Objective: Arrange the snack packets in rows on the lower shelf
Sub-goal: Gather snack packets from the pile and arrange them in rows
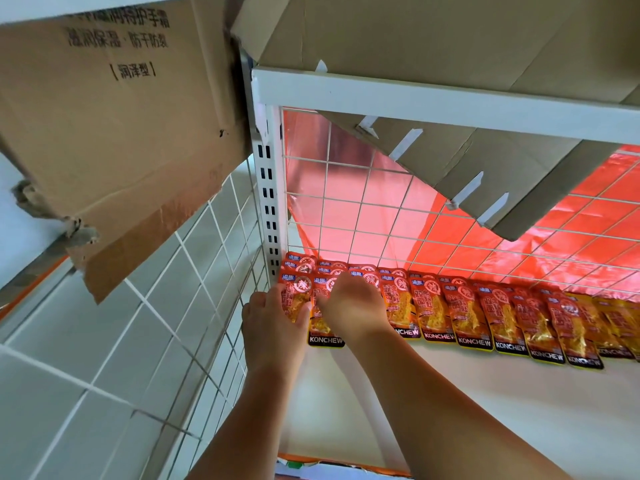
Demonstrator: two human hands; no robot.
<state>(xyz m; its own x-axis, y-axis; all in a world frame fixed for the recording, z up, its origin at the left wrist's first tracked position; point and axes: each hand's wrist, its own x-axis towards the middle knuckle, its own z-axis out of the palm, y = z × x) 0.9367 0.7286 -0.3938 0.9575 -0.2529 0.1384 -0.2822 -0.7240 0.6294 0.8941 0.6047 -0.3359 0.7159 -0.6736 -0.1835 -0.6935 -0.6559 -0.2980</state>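
Several red and yellow snack packets (467, 317) lie in overlapping rows along the back of the white lower shelf (485, 403), against the wire grid. My left hand (273, 327) is at the row's left end, its thumb and fingers pinching the leftmost packet (294, 299). Beside it, my right hand (349, 306) lies palm down over the packets next to that one, fingers bent onto them and covering most of them. Whether it grips one is hidden.
A white wire grid (398, 220) backs the shelf, with red plastic sheeting (571, 209) behind. A slotted white upright (268, 188) stands at the left corner. Cardboard boxes (114, 126) hang overhead on the upper shelf (433, 102). Grey tiled floor (86, 323) shows at left.
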